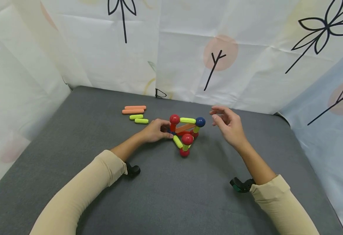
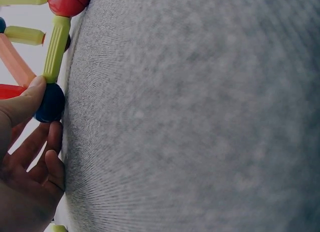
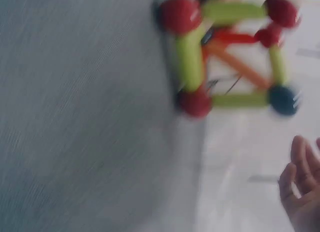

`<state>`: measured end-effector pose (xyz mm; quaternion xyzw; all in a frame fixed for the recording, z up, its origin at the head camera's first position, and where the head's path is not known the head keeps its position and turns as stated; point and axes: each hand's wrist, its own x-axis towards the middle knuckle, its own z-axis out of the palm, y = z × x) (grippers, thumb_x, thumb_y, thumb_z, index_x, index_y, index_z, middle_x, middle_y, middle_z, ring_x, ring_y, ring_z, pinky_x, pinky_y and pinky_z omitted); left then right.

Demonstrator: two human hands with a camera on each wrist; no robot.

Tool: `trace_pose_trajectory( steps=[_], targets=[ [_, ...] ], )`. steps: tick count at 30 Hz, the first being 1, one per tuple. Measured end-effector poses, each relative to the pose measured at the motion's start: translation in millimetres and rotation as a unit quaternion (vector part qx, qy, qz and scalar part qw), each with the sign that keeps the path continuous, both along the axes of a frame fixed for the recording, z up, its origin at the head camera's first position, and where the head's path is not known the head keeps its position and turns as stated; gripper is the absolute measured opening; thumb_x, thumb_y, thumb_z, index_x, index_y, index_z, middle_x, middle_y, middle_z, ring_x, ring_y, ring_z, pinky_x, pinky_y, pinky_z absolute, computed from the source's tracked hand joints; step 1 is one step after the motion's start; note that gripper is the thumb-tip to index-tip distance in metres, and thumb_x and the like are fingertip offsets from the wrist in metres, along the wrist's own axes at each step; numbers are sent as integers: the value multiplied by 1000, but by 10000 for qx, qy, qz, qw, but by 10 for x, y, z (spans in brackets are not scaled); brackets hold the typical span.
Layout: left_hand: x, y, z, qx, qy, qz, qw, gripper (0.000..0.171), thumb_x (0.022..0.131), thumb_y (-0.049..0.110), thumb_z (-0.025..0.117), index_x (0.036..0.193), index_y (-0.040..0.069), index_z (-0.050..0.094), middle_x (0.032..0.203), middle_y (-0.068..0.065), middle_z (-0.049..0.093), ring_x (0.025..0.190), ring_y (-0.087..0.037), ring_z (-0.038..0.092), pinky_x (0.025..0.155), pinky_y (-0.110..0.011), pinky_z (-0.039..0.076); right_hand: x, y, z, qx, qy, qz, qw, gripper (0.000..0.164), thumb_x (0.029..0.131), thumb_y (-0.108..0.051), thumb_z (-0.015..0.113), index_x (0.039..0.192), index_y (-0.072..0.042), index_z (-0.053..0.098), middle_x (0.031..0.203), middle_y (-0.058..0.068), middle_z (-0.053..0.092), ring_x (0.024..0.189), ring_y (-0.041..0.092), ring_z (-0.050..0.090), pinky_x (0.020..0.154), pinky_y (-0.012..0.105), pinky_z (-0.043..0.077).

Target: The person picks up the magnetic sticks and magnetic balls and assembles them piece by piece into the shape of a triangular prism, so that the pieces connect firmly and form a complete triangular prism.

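A magnetic stick-and-ball frame [image 1: 187, 120] stands on the grey table, built from red and blue balls with yellow-green, red and orange sticks. At its left lower corner my left hand [image 1: 156, 131] pinches a blue ball [image 2: 50, 103], thumb on top and fingers beneath in the left wrist view. A yellow-green stick [image 2: 57, 49] runs from that ball to a red ball [image 2: 69, 2]. An orange stick [image 1: 185, 128] slants across the frame. My right hand [image 1: 228, 125] is raised to the right of the upper blue ball [image 1: 200, 122], fingers loosely bent, holding nothing.
Two orange sticks [image 1: 132, 111] and two short yellow-green sticks [image 1: 141, 121] lie on the grey table [image 1: 165, 195], left of the frame and beyond my left hand. A white patterned cloth [image 1: 183, 62] hangs along the table's back edge and sides.
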<state>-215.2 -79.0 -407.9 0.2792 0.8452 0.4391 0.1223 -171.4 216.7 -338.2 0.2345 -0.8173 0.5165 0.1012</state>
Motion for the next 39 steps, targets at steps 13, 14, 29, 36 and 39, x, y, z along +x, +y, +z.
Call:
trace_pose_trajectory(
  steps=[13, 14, 29, 36, 39],
  targets=[
    [1, -11, -20, 51, 41, -25, 10000, 32, 89, 12, 76, 117, 2, 68, 109, -9, 70, 96, -19, 63, 90, -37, 51, -189, -11, -541, 1276, -1719, 1206, 9693, 43, 99, -4, 60, 139, 5, 50, 132, 25, 58, 107, 36, 66, 80, 34, 55],
    [0, -7, -24, 47, 45, -22, 10000, 32, 89, 12, 76, 118, 2, 68, 109, -8, 69, 96, -19, 64, 90, -37, 51, -186, -30, -551, 1314, -1669, 1224, 9695, 40, 98, -4, 60, 136, 6, 52, 129, 25, 60, 104, 35, 67, 78, 33, 54],
    [-28, -234, 91, 439, -41, 121, 9990, 43, 91, -4, 67, 133, 0, 58, 124, -19, 65, 109, -29, 64, 97, -44, 49, -197, -121, -572, 1540, -1592, 938, 9706, 28, 98, -8, 61, 125, 2, 61, 103, 16, 65, 72, 25, 61, 63, 31, 46],
    [-188, -657, 163, 208, 973, 1373, 9855, 33, 97, -3, 56, 129, -2, 62, 128, -20, 64, 120, -33, 60, 100, -50, 46, -195, -118, -562, 1512, -1631, 922, 9706, 28, 98, -4, 61, 126, 2, 60, 107, 17, 64, 74, 23, 61, 67, 32, 49],
    [-254, -901, 130, -87, 1093, 1716, 9790, 31, 98, 1, 57, 128, -1, 63, 126, -20, 65, 116, -35, 62, 94, -50, 49, -191, -124, -550, 1539, -1638, 927, 9700, 28, 98, -4, 61, 125, 2, 60, 107, 17, 64, 75, 23, 61, 68, 33, 50]
  ],
)
